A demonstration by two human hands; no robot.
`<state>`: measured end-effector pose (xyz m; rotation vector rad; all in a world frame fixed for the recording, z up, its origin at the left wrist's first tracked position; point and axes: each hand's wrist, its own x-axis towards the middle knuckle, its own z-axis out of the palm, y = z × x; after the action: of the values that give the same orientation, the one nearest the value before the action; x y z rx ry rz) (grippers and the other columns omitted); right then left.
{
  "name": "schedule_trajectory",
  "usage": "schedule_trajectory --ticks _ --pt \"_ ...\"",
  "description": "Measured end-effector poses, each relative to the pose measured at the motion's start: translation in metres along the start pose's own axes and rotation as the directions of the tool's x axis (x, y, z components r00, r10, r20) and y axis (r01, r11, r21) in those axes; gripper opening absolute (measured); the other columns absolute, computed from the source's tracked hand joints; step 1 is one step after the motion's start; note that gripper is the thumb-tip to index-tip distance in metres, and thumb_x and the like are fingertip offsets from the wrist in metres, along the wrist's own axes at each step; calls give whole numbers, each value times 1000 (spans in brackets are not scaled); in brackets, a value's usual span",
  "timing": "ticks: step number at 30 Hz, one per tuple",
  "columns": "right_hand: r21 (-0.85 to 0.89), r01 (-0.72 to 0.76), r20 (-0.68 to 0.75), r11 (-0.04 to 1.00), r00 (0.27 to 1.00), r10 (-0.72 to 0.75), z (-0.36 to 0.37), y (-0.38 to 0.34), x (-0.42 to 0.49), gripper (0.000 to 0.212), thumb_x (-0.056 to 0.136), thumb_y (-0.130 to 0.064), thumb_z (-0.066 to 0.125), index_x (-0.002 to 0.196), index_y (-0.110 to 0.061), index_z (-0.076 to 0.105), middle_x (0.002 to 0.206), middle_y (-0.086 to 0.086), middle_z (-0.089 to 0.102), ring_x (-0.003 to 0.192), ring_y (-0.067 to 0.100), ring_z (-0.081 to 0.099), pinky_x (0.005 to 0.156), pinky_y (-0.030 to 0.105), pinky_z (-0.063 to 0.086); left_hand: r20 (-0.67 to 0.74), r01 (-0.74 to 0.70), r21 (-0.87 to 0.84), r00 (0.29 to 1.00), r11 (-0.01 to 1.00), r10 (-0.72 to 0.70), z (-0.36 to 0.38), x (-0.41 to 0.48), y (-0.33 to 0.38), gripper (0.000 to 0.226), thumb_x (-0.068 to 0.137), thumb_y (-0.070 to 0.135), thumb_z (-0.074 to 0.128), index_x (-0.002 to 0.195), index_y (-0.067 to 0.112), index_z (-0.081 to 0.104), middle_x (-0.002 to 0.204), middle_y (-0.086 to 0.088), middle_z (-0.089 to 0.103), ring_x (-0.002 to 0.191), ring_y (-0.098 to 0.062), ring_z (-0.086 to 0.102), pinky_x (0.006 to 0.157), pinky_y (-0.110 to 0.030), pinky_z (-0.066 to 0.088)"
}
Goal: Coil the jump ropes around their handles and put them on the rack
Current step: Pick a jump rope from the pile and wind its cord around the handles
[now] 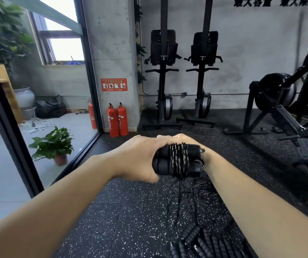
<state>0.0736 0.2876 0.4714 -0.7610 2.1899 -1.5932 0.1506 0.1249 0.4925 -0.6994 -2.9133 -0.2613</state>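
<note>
Gripping twin rope-wound handles (175, 162) in left hand (140, 157), fingers hidden behind them.

Matt black foam handles (165, 161), glossy speckled rope (180, 161); rough speckled rubber floor (130, 211)

Two fire extinguishers (117, 120) stand at the foot of the pillar (112, 53), with a sign (114, 84) on the pillar above them. Left of the pillar, beyond the glass partition (91, 81), stands a third extinguisher (92, 114), and nearer the camera a potted plant (54, 144). Right of the pillar are two upright machines (163, 77), with a rower (279, 101) farther right. Before the pillar, over the floor (130, 211), the left grip (140, 157) holds the paired handles (165, 161) at their left end. The right grip (186, 141) lies behind their right end. Rope (179, 159) is wound round the handles.
</note>
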Motion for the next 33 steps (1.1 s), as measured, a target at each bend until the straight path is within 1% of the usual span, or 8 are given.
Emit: schedule_trajectory --ticks 5,7,10,14,16,19,30,33 --pt "325 -130 -132 937 975 181 4 30 -4 38 101 2 28 69 -11 44 51 0 55 38 7 54 36 16 43 -2 93 -129 996 987 -95 7 1 1 63 69 21 75 117 43 40 86 9 58 75 -10 58 63 -23 47" --pt "354 -62 -130 933 985 114 6 28 -2 38 99 3 30 66 -9 44 47 -4 55 42 6 54 39 16 43 -9 99 -180 995 979 -102 10 3 0 71 68 21 73 128 42 41 87 7 62 76 -15 62 67 -33 53" --pt "273 48 -188 961 982 5 15 29 6 42 101 2 33 63 -9 46 42 -6 49 37 11 45 40 21 39 -64 113 -362 987 925 -146 8 8 -5 61 63 20 72 118 38 54 84 7 64 69 -14 62 62 -33 52" --pt "254 -67 -301 965 942 145 22 42 18 54 104 -34 35 60 -8 51 49 8 47 40 19 45 50 27 43 -121 154 -564 956 811 -266 -8 19 -18 41 70 -3 73 101 19 58 76 2 57 52 -3 51 49 -21 46" --pt "286 -97 -281 953 943 181 27 45 18 62 101 -49 36 58 -8 53 44 6 48 40 19 47 51 28 43 -127 197 -616 930 762 -344 -17 22 -25 36 72 -6 71 100 13 58 68 3 54 42 0 46 41 -18 40" --pt "247 -126 -182 961 968 174 34 42 15 57 103 -40 38 58 -7 51 40 2 41 35 16 35 44 24 31 -101 263 -623 907 737 -410 -19 26 -37 33 72 -5 71 98 10 57 62 2 51 36 -3 42 36 -18 35" --pt "161 -259 119 952 963 242 38 29 2 43 105 -36 35 79 -8 54 53 -3 33 41 13 30 41 22 30 -98 505 -483 781 716 -617 5 23 -83 34 57 18 72 85 20 53 69 1 56 55 -18 49 53 -30 42" --pt "47 -198 67 979 978 195 37 29 1 39 105 -30 34 89 -6 60 53 -3 36 40 12 34 42 22 32 -126 534 -459 752 710 -647 6 21 -89 40 54 24 73 90 20 55 75 1 60 60 -19 54 55 -32 46"
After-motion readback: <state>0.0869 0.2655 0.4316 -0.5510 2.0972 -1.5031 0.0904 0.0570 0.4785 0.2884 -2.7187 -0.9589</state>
